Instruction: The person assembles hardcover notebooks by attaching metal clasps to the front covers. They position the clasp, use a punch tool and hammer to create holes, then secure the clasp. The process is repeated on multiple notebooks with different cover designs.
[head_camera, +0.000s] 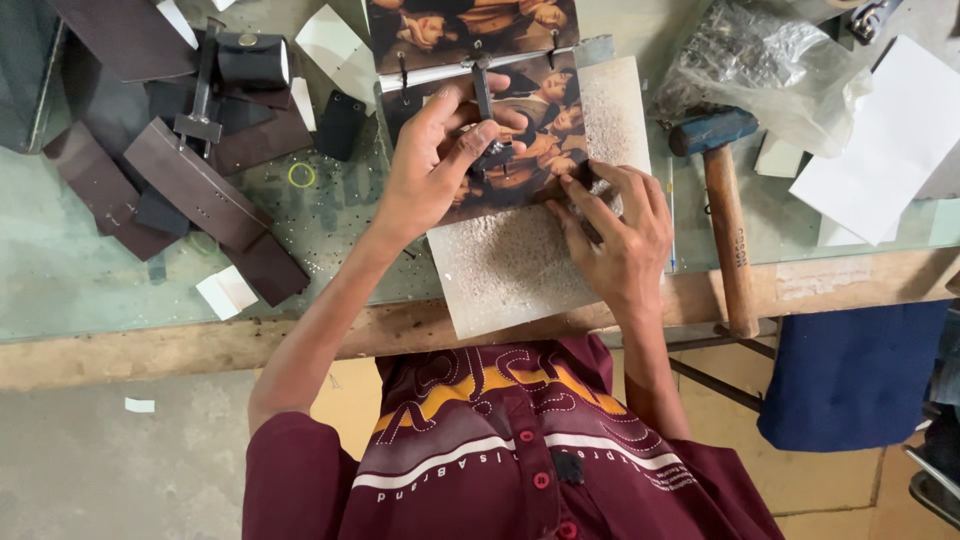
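Left hand (435, 160) pinches a dark metal punch tool (487, 120) upright on the photo-printed sheet (520, 150), upper centre of frame. Right hand (615, 235), fingers pressed together, holds the sheet's lower edge against the pitted white cutting board (510, 265). Hammer (725, 215) lies right.

punch tool (484, 95) | dark metal, upright | on printed sheet (540, 110) over pitted board (520, 260)

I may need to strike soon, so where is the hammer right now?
In the head view the hammer lies untouched on the table's right side, just right of the right hand, blue head beside the clear plastic bag, wooden handle reaching over the table edge.
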